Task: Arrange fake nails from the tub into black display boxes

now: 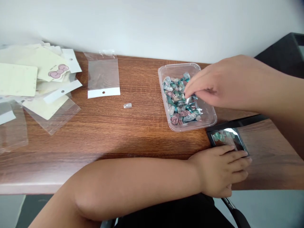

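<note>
A clear plastic tub [212, 119] holds a heap of false nails [180, 104] in teal, pink and clear tones. My right hand [217, 82] reaches over its right side, thumb and fingertips pinched at the heap; whatever lies between them is hidden. Fingers stretched out flat, my left hand [223, 169] rests on the near part of a glossy black-edged panel [240, 142], in which green nail shapes show. My hand covers part of that panel. A single pale, shiny false nail [127, 105] lies alone on the wooden table [137, 136], left of the tub.
One clear bag with a white header strip [104, 76] lies flat behind the single nail. At the left is a pile of cream cards [17, 79] and more clear bags [53, 118]. A white wall [142, 28] borders the table's back; a black object [280, 53] stands at the right.
</note>
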The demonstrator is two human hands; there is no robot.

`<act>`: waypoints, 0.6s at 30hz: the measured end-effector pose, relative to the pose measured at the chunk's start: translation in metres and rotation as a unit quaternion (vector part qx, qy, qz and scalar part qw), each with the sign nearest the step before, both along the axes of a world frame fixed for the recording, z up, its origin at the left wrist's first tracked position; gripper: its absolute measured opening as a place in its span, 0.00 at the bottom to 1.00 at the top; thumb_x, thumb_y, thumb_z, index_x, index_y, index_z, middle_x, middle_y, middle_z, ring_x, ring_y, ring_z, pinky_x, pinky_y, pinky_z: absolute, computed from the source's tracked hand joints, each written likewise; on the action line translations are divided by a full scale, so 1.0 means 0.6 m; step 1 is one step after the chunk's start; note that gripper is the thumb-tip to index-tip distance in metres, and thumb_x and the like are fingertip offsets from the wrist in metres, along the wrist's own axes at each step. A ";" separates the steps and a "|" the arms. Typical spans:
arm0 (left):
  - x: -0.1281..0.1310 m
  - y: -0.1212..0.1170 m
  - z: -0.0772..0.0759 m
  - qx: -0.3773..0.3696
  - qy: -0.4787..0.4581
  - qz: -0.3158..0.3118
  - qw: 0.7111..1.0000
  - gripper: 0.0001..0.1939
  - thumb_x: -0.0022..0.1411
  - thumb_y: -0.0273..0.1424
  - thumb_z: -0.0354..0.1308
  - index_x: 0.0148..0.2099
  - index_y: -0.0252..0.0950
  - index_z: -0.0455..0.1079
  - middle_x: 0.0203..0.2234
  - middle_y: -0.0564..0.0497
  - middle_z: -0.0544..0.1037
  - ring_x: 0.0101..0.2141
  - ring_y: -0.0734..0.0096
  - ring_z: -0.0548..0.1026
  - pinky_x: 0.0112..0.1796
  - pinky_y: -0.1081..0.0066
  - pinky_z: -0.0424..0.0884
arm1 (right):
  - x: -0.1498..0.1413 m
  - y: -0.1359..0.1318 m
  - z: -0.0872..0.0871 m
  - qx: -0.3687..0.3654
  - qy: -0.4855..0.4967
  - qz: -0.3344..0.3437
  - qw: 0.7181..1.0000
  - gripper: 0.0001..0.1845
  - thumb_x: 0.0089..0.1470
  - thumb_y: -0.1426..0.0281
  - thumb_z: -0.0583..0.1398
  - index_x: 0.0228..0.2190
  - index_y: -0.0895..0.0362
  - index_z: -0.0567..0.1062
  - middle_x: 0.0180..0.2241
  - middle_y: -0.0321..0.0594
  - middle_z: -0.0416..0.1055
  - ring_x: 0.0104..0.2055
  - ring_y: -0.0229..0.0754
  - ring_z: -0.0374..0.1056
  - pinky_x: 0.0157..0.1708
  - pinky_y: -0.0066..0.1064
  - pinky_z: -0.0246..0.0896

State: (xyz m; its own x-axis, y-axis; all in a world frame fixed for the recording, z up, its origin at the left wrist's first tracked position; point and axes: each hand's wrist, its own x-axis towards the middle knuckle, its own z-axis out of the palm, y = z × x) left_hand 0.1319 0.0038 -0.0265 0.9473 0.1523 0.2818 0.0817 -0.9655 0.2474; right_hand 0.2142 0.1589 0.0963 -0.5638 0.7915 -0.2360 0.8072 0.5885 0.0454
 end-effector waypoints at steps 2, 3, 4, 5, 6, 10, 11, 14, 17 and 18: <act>0.000 0.001 0.002 -0.004 0.007 -0.008 1.000 0.29 0.69 0.38 0.47 0.69 0.37 0.68 0.71 0.47 0.63 0.72 0.58 0.58 0.71 0.56 0.47 | -0.006 0.000 0.005 -0.004 -0.041 -0.002 0.999 0.17 0.56 0.75 0.55 0.36 0.48 0.82 0.41 0.35 0.81 0.34 0.43 0.68 0.31 0.37 0.48; 0.000 0.002 0.003 -0.007 0.012 -0.011 1.000 0.30 0.70 0.39 0.47 0.69 0.38 0.68 0.71 0.47 0.63 0.72 0.58 0.58 0.71 0.56 0.46 | -0.010 0.000 0.006 -0.009 -0.044 0.001 0.999 0.16 0.56 0.75 0.55 0.35 0.49 0.81 0.38 0.35 0.80 0.31 0.41 0.66 0.30 0.37 0.47; 0.000 0.003 0.004 -0.009 0.018 -0.015 1.000 0.30 0.70 0.40 0.48 0.69 0.38 0.68 0.71 0.47 0.63 0.72 0.57 0.57 0.71 0.56 0.46 | -0.016 0.000 0.007 -0.014 -0.044 0.007 0.999 0.14 0.55 0.75 0.55 0.33 0.51 0.80 0.33 0.36 0.78 0.28 0.40 0.64 0.30 0.36 0.46; 0.000 0.004 0.005 -0.011 0.025 -0.017 1.000 0.30 0.70 0.41 0.48 0.69 0.38 0.67 0.71 0.48 0.62 0.72 0.57 0.57 0.71 0.56 0.46 | -0.021 -0.001 0.007 -0.021 -0.043 0.016 0.999 0.13 0.55 0.74 0.55 0.32 0.52 0.80 0.29 0.37 0.76 0.26 0.38 0.61 0.29 0.36 0.45; 0.000 0.005 0.007 -0.012 0.032 -0.018 0.999 0.30 0.70 0.42 0.48 0.70 0.38 0.67 0.71 0.48 0.62 0.72 0.57 0.57 0.71 0.56 0.46 | -0.027 -0.001 0.005 -0.025 -0.041 0.021 0.999 0.13 0.56 0.74 0.54 0.32 0.52 0.79 0.26 0.37 0.74 0.24 0.38 0.58 0.29 0.36 0.44; 0.000 0.007 0.009 -0.014 0.050 -0.022 0.998 0.31 0.70 0.43 0.48 0.70 0.39 0.66 0.72 0.47 0.60 0.72 0.58 0.56 0.71 0.56 0.46 | -0.044 0.004 -0.008 -0.036 -0.028 0.043 0.998 0.12 0.58 0.64 0.57 0.37 0.50 0.80 0.27 0.37 0.74 0.26 0.40 0.61 0.30 0.35 0.46; 0.001 0.007 0.008 -0.014 0.049 -0.023 0.998 0.31 0.70 0.43 0.48 0.70 0.38 0.65 0.72 0.47 0.60 0.73 0.58 0.56 0.71 0.56 0.45 | -0.047 0.006 -0.011 -0.037 -0.024 0.053 0.998 0.13 0.58 0.61 0.58 0.38 0.49 0.81 0.29 0.37 0.75 0.27 0.41 0.63 0.31 0.35 0.47; 0.002 0.005 0.004 -0.015 0.042 -0.023 0.999 0.31 0.70 0.42 0.47 0.70 0.38 0.65 0.72 0.47 0.60 0.73 0.58 0.56 0.71 0.56 0.45 | -0.052 0.014 -0.016 -0.040 -0.021 0.077 0.996 0.16 0.58 0.58 0.58 0.43 0.46 0.82 0.37 0.37 0.79 0.34 0.44 0.69 0.33 0.35 0.50; 0.003 0.004 0.001 -0.018 0.036 -0.019 0.999 0.30 0.70 0.41 0.47 0.70 0.38 0.66 0.72 0.47 0.61 0.72 0.59 0.56 0.71 0.57 0.45 | -0.057 0.014 -0.015 -0.044 -0.026 0.078 0.996 0.14 0.58 0.62 0.58 0.41 0.45 0.83 0.39 0.35 0.80 0.38 0.45 0.71 0.34 0.35 0.52; 0.003 0.004 0.001 -0.019 0.034 -0.019 0.999 0.30 0.70 0.41 0.48 0.70 0.38 0.66 0.72 0.47 0.61 0.72 0.58 0.56 0.71 0.56 0.45 | -0.057 0.013 -0.014 -0.045 -0.030 0.078 0.995 0.13 0.58 0.64 0.58 0.39 0.46 0.83 0.39 0.35 0.80 0.38 0.45 0.71 0.34 0.35 0.52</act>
